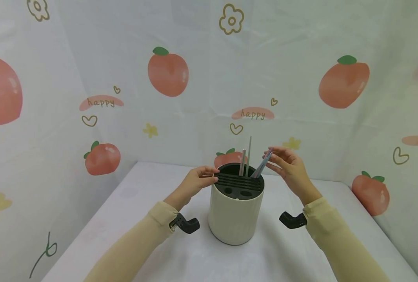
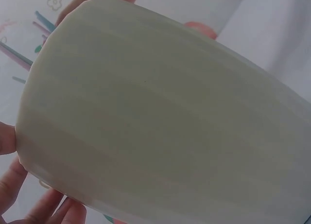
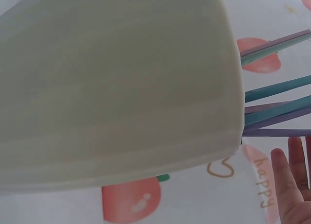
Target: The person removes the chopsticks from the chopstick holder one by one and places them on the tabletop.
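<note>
A cream utensil holder with a black slotted insert stands upright on the table. My left hand holds its rim at the left, thumb and fingertips right at the edge. Several thin pastel chopsticks in teal, purple and pink rise from the holder and lean right. Around their upper ends, my right hand pinches the leaning bundle in the head view; the right wrist view cuts off the grip and shows only outstretched fingers beside it. Two other sticks stand more upright near the middle.
The white table reaches back to a pale curtain printed with peaches, hearts and the word happy. In front of the slots, the insert has round holes. Each wrist carries a black camera mount.
</note>
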Available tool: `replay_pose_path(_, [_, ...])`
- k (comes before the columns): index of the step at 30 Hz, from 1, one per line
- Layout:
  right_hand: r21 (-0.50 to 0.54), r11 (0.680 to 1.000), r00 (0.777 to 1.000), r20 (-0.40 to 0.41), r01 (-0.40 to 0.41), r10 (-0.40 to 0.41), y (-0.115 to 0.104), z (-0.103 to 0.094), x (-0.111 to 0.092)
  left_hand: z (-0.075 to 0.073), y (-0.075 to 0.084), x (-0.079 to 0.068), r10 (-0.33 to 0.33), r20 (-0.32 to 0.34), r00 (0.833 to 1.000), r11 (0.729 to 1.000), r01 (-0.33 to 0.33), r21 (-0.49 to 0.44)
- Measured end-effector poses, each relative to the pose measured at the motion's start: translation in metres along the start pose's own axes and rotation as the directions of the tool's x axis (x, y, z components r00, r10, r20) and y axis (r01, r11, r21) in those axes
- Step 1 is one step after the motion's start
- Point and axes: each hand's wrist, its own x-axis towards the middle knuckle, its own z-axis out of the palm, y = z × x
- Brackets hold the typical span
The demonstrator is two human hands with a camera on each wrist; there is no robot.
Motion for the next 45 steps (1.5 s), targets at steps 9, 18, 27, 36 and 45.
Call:
replay_pose_path(9, [-0.038, 0.999, 1.0, -0.014, -0.018, 0.017, 0.003, 0.0, 0.0, 0.002, -0.003, 0.0, -0.005, -0.003, 1.0, 1.0, 0.005, -0.005])
replay_pose_path(18, [-0.075, 0.997, 0.999, -0.03, -0.028, 0.026, 0.003, 0.001, 0.001, 0.002, -0.002, 0.001, -0.006, -0.001, 1.0, 1.0, 0.006, -0.005])
replay_pose_path(27, [-0.074, 0.997, 0.999, -0.036, -0.021, 0.018, 0.001, 0.003, 0.005, 0.001, 0.001, 0.0, -0.036, -0.004, 0.999, 0.999, 0.036, 0.004])
replay_pose_path(36, [-0.012, 0.992, 0.988, -0.092, 0.127, -0.128, -0.054, 0.009, 0.029, 0.0, 0.002, 0.001, -0.026, 0.01, 1.0, 1.0, 0.026, 0.005])
replay_pose_path(45, [0.301, 0.885, 0.899, -0.368, 0.355, -0.236, -0.141, -0.004, 0.041, 0.0, -0.002, 0.005, -0.021, 0.013, 1.0, 1.0, 0.021, -0.009])
